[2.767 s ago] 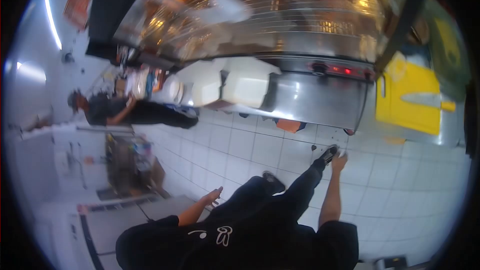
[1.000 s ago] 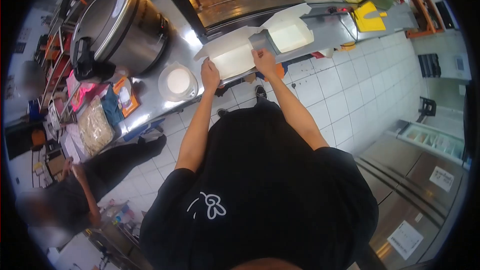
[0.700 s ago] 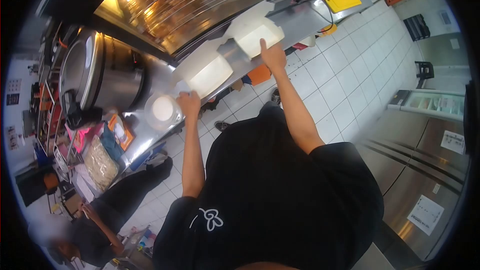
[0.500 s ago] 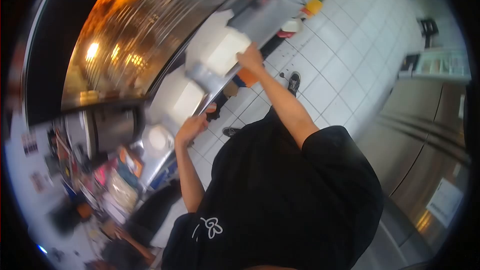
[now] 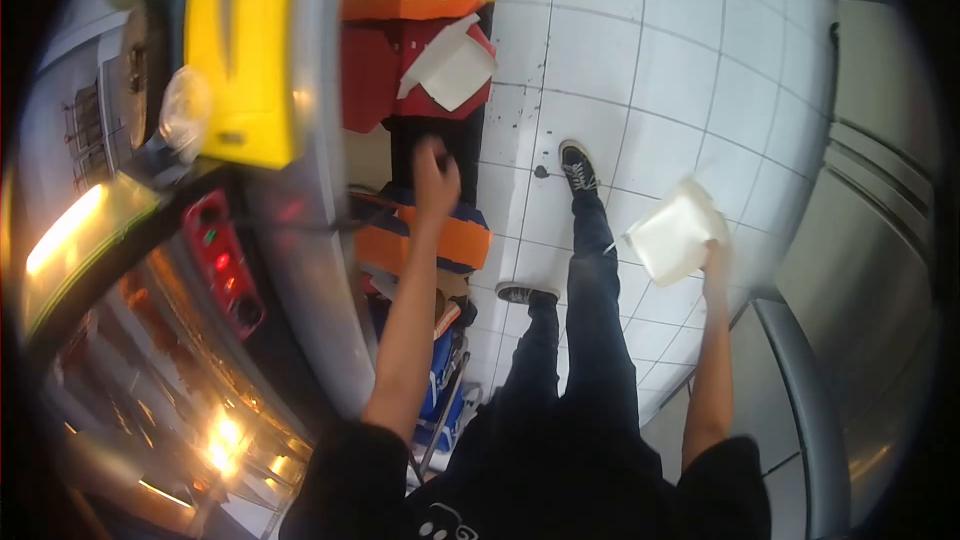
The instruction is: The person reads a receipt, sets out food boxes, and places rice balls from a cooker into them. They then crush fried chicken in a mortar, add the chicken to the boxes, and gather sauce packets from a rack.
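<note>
Over floor tiles (image 5: 680,60), the white box (image 5: 672,235) juts leftward from right fingers (image 5: 713,255) pinching its edge; left fingers (image 5: 432,154) unclear.

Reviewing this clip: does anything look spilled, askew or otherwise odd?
Yes. A dark blotch and smaller specks mark the white floor tiles near a shoe; their nature is unclear. A white carton also sits askew on a red surface.

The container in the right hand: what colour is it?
The container in the right hand is off-white, slightly blurred; the head view shows it best.
</note>
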`<action>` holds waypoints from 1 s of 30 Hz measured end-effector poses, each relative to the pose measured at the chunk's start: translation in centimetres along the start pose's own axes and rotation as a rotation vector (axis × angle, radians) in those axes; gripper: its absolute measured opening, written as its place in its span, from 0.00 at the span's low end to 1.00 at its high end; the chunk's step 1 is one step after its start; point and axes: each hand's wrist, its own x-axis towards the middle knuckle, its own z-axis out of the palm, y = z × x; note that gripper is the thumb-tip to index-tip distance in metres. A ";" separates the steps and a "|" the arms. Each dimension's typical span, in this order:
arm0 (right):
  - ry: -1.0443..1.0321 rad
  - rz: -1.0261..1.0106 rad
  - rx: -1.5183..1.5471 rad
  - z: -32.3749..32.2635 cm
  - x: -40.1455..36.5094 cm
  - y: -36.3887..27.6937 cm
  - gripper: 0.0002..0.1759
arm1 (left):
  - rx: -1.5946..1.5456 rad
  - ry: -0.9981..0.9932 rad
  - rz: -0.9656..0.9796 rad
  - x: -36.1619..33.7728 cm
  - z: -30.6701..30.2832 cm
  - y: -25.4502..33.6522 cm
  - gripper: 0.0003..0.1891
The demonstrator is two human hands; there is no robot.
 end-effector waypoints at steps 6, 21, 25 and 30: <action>-0.001 0.067 0.010 3.6 7.5 1.9 0.27 | 0.600 0.282 -0.131 20.4 7.5 -4.8 0.29; -0.676 -0.825 0.001 61.4 3.1 -21.0 0.18 | 0.009 -0.087 -1.028 -25.5 -0.6 8.1 0.17; -1.005 -0.887 -0.429 63.9 2.4 -17.8 0.25 | 0.030 0.070 -0.878 -34.2 -7.7 11.0 0.12; -1.496 -0.795 -1.318 53.2 -2.6 -15.5 0.36 | 0.078 0.146 -0.735 -39.1 -16.1 18.0 0.13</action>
